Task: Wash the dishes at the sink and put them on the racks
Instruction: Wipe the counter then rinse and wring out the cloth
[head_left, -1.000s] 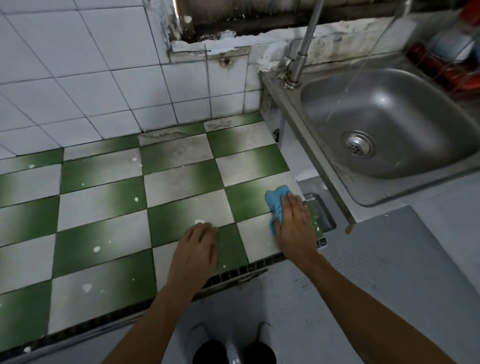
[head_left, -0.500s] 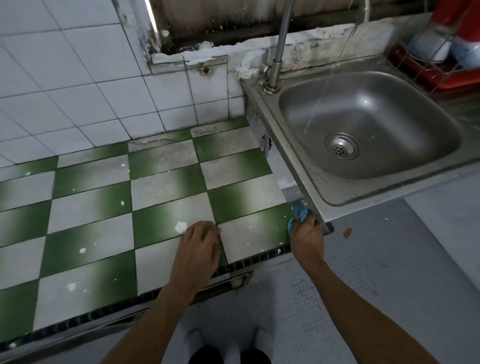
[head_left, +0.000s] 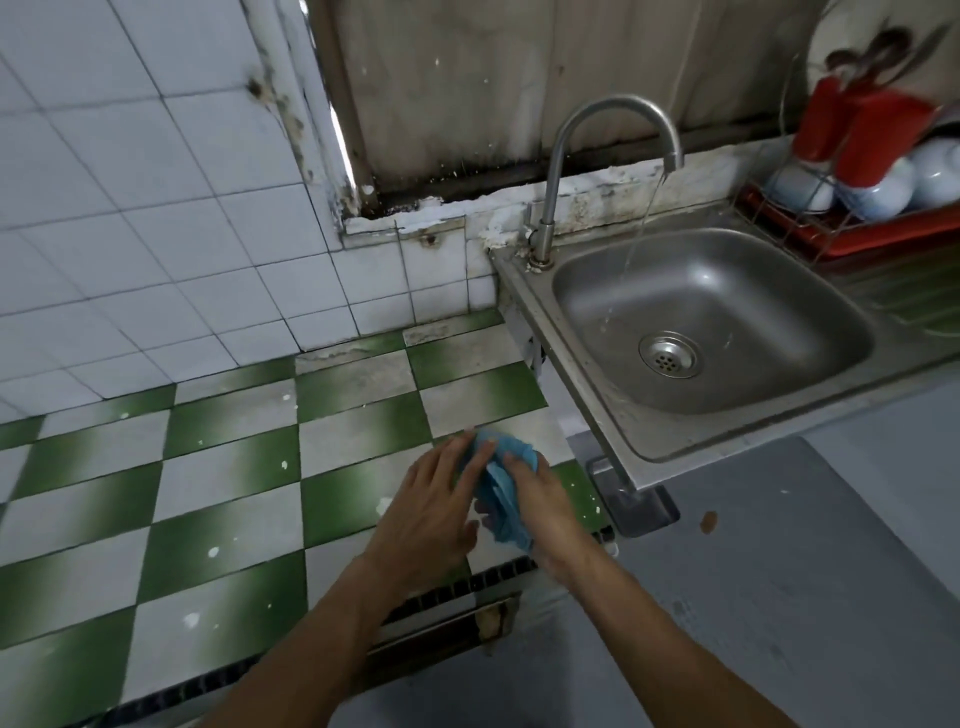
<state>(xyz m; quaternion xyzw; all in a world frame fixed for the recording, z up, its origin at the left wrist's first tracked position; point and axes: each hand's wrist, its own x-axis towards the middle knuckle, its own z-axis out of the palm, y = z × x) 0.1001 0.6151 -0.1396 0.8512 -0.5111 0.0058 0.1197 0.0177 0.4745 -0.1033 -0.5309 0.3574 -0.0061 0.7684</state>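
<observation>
A blue cloth (head_left: 503, 480) is bunched between my two hands above the green and white tiled counter (head_left: 218, 488). My right hand (head_left: 545, 501) grips it from the right. My left hand (head_left: 431, 512) lies against its left side with fingers on the cloth. To the right, the steel sink (head_left: 613, 415) has nothing in its basin, and a thin stream runs from the curved tap (head_left: 576, 156) towards the drain (head_left: 668, 354). At the far right a wire rack (head_left: 800, 228) on a red tray holds pale bowls (head_left: 883, 192) and red cups (head_left: 862, 140).
White wall tiles (head_left: 130, 208) rise behind the counter. A stained panel (head_left: 493, 78) stands behind the tap. The counter's front edge has a dark tile strip (head_left: 452, 590). Grey floor (head_left: 779, 597) lies below the sink, with a small metal floor piece (head_left: 639, 506) under the sink corner.
My left hand left the counter and came over to the cloth. My right hand lifted the cloth off the counter edge. The view rose, showing the whole tap and the rack.
</observation>
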